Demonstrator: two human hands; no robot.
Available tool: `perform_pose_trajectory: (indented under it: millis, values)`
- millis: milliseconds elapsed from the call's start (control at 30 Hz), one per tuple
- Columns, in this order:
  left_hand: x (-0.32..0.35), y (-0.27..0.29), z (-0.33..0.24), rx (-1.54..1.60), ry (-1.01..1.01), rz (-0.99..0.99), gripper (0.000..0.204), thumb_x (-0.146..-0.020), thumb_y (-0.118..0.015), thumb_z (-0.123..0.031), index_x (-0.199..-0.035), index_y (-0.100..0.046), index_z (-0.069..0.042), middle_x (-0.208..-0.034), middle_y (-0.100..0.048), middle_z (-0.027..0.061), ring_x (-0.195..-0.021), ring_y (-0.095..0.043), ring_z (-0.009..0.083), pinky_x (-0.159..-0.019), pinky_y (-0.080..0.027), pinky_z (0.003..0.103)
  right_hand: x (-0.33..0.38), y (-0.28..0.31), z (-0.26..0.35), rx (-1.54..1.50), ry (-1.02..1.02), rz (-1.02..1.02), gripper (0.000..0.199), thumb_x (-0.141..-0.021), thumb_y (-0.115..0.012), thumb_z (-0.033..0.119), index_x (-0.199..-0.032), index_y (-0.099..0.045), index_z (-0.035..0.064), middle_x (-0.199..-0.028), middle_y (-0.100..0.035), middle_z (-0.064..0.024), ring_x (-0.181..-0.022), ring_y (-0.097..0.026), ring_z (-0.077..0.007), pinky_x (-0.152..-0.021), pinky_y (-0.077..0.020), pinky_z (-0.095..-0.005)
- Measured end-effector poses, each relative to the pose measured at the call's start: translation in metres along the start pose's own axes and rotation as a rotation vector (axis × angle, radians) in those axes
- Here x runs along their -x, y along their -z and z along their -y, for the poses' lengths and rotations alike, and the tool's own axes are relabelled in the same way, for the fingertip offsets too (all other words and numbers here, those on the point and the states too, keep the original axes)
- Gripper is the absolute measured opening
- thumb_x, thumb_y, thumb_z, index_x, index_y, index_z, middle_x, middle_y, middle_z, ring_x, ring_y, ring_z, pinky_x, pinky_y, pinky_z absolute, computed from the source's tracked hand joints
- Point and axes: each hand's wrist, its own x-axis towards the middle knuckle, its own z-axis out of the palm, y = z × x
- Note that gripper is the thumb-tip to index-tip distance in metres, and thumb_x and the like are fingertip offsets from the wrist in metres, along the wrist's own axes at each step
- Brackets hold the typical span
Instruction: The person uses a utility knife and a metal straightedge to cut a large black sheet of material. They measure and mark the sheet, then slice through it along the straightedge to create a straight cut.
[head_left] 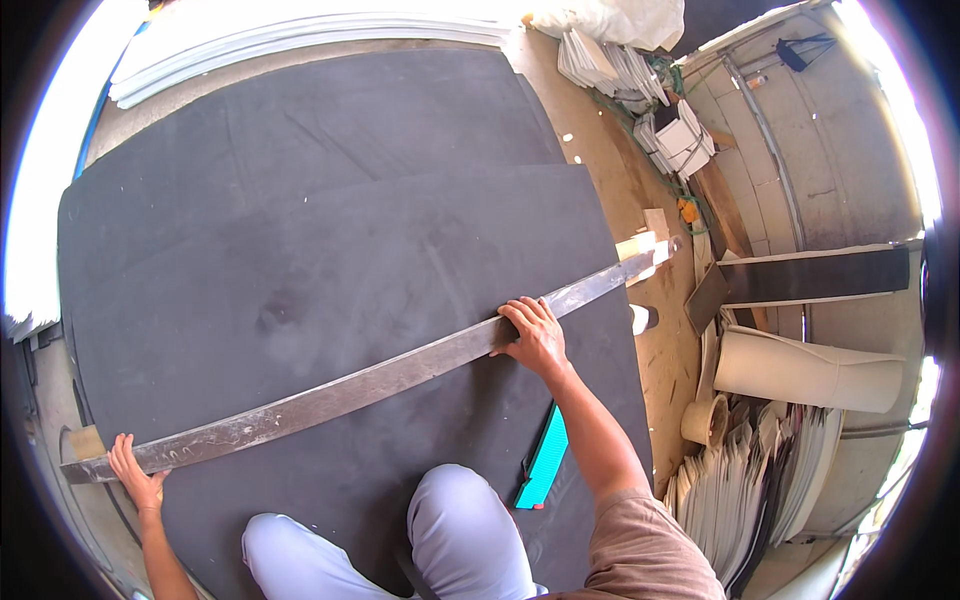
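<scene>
dark sheet, right hand half-curled over metal bar

Long scuffed metal bar, slanting across black sheet.

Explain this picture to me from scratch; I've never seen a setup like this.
There's no machine here, just a person's two bare hands. A wide, round-looking camera worn on the head looks down, so straight edges bend near the rim. Large dark sheets cover the floor area, and the person's knees show below. The left hand holds a long metal bar near its left end; the right hand holds it farther along. A turquoise tool lies on the dark surface beside the right forearm.
</scene>
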Motion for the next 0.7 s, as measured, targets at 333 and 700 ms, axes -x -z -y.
perform_pose_trajectory:
  millis: [333,700]
  values:
    - [-0.0006,0.0017,-0.0002,0.01,-0.006,-0.005,0.13,-0.067,-0.048,-0.101,-0.152,-0.046,-0.003,-0.157,-0.045,0.0199,-0.147,-0.036,0.0439,-0.127,-0.018,0.063,-0.0006,0.0,0.0009,-0.021,-0.008,0.007,0.083,-0.058,-0.097,0.039,-0.131,-0.066,0.0148,-0.137,-0.067,-0.0024,-0.141,-0.054,-0.0315,-0.123,-0.0387,-0.0555]
    - [-0.0021,0.0049,-0.0034,0.011,0.019,0.025,0.131,-0.066,-0.049,-0.101,-0.153,-0.046,-0.003,-0.158,-0.044,0.0197,-0.148,-0.035,0.0446,-0.127,-0.017,0.063,-0.0006,-0.0004,-0.0001,-0.019,-0.01,0.017,0.082,-0.06,-0.097,0.042,-0.131,-0.066,0.0141,-0.138,-0.067,-0.0033,-0.142,-0.053,-0.0334,-0.124,-0.037,-0.0569]
